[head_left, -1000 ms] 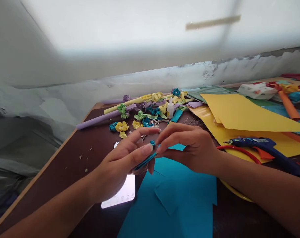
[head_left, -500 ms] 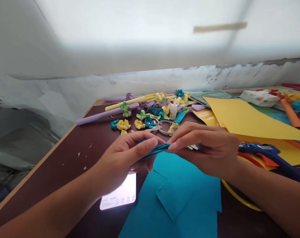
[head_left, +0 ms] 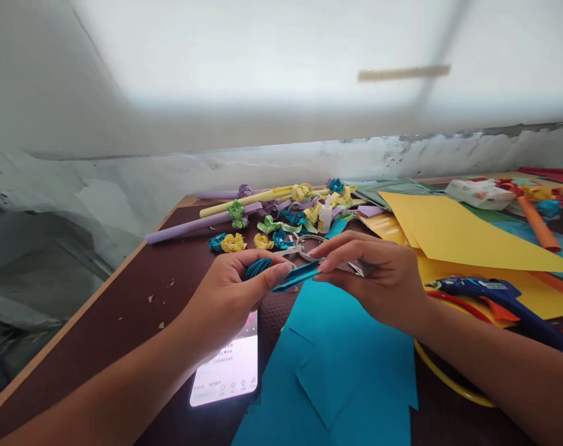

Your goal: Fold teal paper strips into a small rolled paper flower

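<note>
Left hand (head_left: 230, 294) and right hand (head_left: 378, 279) each pinch one end of a blue strip (head_left: 296, 277), held above the phone (head_left: 228, 368).

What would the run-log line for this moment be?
left hand: pinching blue paper strip | right hand: pinching strip's other end | below: blue paper sheet, phone
</note>
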{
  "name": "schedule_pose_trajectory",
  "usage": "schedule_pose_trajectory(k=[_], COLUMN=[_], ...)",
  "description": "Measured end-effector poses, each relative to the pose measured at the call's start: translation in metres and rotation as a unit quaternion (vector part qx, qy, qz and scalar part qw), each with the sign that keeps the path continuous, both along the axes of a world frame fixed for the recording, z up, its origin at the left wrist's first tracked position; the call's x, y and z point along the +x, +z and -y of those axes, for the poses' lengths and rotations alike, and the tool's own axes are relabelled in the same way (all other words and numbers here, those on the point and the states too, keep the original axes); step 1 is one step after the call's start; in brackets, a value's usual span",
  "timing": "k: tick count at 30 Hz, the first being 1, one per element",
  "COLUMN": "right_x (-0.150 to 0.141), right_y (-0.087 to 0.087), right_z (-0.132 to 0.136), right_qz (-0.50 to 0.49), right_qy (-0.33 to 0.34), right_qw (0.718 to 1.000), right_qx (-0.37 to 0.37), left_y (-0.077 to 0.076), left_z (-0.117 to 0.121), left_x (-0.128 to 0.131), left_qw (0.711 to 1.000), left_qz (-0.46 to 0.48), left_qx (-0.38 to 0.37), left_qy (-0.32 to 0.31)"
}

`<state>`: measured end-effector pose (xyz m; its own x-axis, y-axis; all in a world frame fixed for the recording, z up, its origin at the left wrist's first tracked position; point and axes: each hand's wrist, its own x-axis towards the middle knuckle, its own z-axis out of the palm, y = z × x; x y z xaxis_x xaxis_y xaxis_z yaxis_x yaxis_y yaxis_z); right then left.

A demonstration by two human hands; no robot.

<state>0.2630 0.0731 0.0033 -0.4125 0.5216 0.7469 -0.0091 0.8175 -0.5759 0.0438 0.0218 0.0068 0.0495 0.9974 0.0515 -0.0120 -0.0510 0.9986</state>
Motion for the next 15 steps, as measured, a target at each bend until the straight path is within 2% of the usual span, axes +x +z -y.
schedule_pose_trajectory(k=[4,11,13,15], right_x=[-0.0017,-0.0043,-0.0048,-0.0051], right_y=[-0.0008,-0.0007,-0.0003,0.0004], right_z=[0.0009,0.0028,0.0026,0.0015], right_qz=[0.014,0.021,-0.01,-0.045], right_qy=[-0.007,-0.029,-0.005,0.032], right_qw=[1.0,0.999,0.999,0.992], right_qx=[-0.013,0.015,-0.031,-0.116], left_y=[-0.0004,0.0038,0.0055,0.0058], left_z=[0.0015,0.0055,0.0063,0.0065], left_x=[-0.0008,0.0034,0.0047,0.0047], left_qw=[1.0,1.0,1.0,1.0], left_qz=[-0.001,-0.017,-0.017,0.006], left_qx=[-0.008,0.012,0.016,0.009], left_qy=[-0.004,-0.023,-0.018,-0.017])
